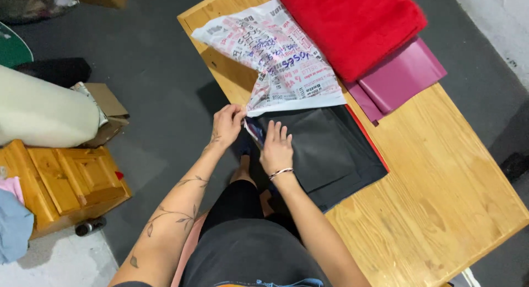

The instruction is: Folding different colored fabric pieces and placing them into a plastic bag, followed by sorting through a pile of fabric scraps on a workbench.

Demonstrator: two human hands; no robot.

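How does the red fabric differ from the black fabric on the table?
The red fabric looks thick and fluffy; the black fabric looks thin and flat. The red one lies untouched at the table's far end; the black one lies under the right hand, partly covered by printed plastic bag. Both are folded.

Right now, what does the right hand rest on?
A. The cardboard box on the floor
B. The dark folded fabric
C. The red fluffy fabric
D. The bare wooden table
B: the right hand lies flat, fingers spread, on the dark folded fabric, while the left hand pinches the edge of the printed plastic bag beside it.
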